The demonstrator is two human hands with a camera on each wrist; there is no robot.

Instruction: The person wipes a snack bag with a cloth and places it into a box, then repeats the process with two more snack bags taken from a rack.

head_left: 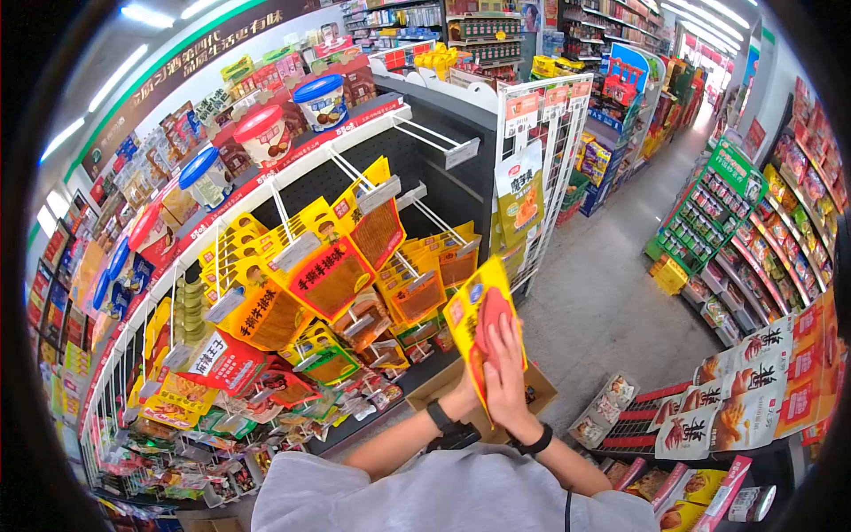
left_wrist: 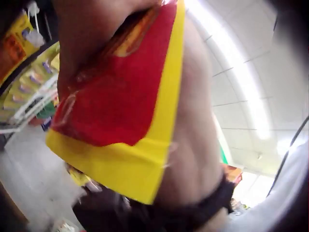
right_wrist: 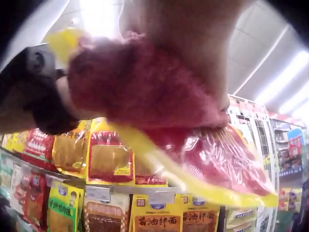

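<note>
A yellow snack packet (head_left: pixel 456 315) with a red middle stands tilted before the person's chest. The left hand (left_wrist: pixel 91 29) grips it by one edge, and in the head view the packet covers most of that hand. On the packet's face lies a pinkish-red fuzzy cloth (head_left: pixel 493 321). The right hand (head_left: pixel 505 377) presses this cloth against the packet with its fingers stretched out flat. In the right wrist view the cloth (right_wrist: pixel 145 87) bunches under the hand, and the packet's shiny film (right_wrist: pixel 227 159) shows below it.
To the left, a rack of hooks carries hanging yellow snack packets (head_left: pixel 328 270), with tubs (head_left: pixel 263 133) along its top. An open cardboard box (head_left: pixel 425 399) sits below the hands. A green display stand (head_left: pixel 709 199) stands beyond the aisle floor (head_left: pixel 585 301). White-and-red packs (head_left: pixel 749 381) hang at right.
</note>
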